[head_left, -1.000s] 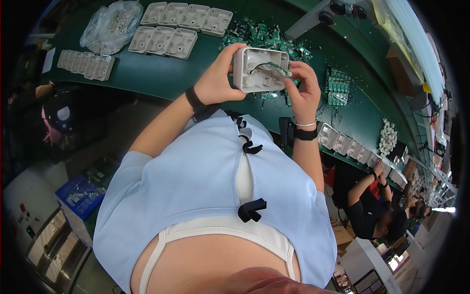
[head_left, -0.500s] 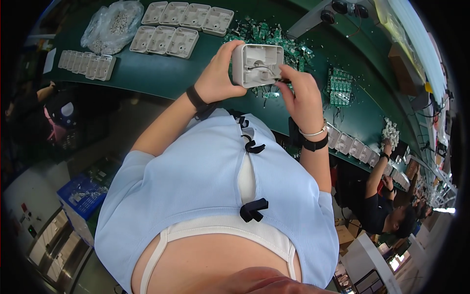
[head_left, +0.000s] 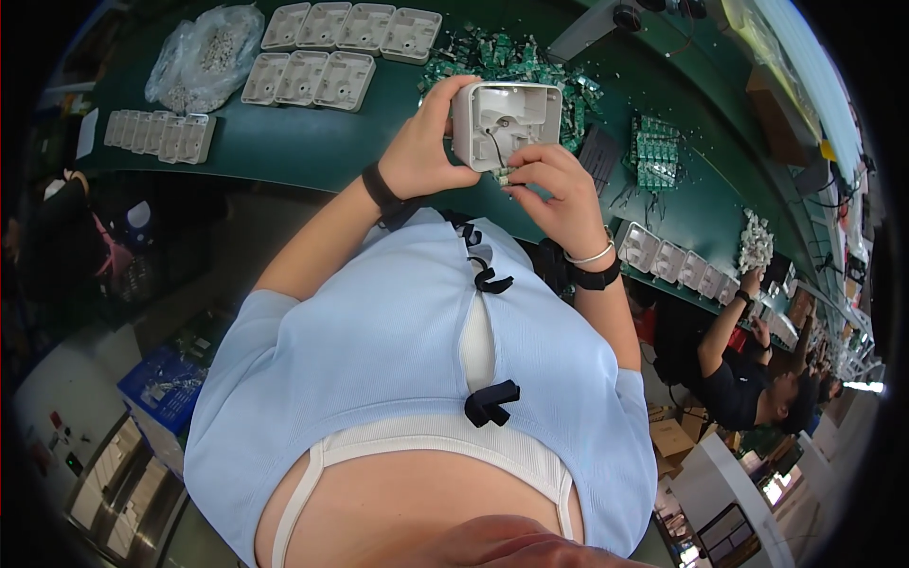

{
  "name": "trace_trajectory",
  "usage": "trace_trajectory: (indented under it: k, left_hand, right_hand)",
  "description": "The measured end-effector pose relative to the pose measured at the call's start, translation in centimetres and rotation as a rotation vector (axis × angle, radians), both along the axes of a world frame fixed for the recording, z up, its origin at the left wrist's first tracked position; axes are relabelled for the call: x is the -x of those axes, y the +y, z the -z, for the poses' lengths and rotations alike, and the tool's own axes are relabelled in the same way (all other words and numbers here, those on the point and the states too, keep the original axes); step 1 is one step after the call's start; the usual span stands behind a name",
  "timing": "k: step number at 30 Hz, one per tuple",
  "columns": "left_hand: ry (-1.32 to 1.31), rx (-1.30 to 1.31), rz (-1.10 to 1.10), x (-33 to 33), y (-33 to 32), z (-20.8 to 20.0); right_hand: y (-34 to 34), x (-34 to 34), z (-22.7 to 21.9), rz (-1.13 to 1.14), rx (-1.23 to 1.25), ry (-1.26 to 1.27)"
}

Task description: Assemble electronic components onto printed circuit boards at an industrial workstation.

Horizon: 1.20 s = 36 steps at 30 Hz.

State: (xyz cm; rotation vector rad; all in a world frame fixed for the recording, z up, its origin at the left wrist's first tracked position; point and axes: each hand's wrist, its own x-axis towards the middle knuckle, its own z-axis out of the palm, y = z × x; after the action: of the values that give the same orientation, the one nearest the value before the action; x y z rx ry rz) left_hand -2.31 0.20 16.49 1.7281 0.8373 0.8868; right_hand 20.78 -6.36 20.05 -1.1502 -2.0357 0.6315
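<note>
My left hand (head_left: 422, 151) grips a pale grey plastic box (head_left: 461, 133) by its left side, thumb below and fingers over the top. The box's open face is turned toward me, with moulded posts inside. A dark thin wire (head_left: 496, 145) runs from its inside down over the lower rim. At the wire's end is a small green-and-white circuit board (head_left: 503, 177), pinched in the fingertips of my right hand (head_left: 559, 189), just below the box's lower edge. My fingers cover part of the board.
Behind the box lies a heap of green circuit boards (head_left: 502, 55). Similar grey boxes (head_left: 410, 36) stand in rows at the back left, beside a clear bag of small parts (head_left: 210, 52). Boards lie stacked (head_left: 656, 156) at right. A co-worker (head_left: 734, 379) reaches over the bench farther right.
My right hand has moved down and left from the box's right side, bringing the small board below its lower rim. The wire now hangs over that rim. My left hand still holds the box.
</note>
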Motion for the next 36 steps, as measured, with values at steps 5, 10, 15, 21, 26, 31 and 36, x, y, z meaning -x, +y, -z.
trace_trajectory:
  k: [5, 10, 15, 21, 26, 31, 36]
  left_hand:
    - [-0.018, 0.155, 0.028, -0.3, -0.1, -0.1]
    - [-0.019, 0.249, 0.105, -1.5, 0.3, 1.2]
    - [0.0, 0.277, 0.228, -3.9, 0.0, 4.1]
    - [0.033, 0.387, 0.412, -8.2, -1.0, 9.5]
    - [0.108, 0.356, 0.626, -12.5, -1.9, 15.4]
    - [0.164, 0.511, 0.682, -14.7, -3.3, 17.4]
    - [0.256, 0.355, 0.546, -11.3, -1.5, 16.3]
  right_hand:
    - [-0.8, -0.1, 0.7, 0.013, -0.141, -0.081]
    - [-2.0, -0.5, 3.6, 0.103, -0.092, 0.008]
    - [-4.0, -0.7, 6.3, 0.313, 0.197, 0.191]
    - [-7.7, -2.7, 10.5, 0.506, 0.181, 0.21]
    - [-11.0, -6.4, 16.2, 0.479, 0.109, 0.003]
    - [-13.9, -10.1, 19.0, 0.481, 0.136, -0.183]
    - [-15.7, -15.1, 21.0, 0.446, 0.152, -0.333]
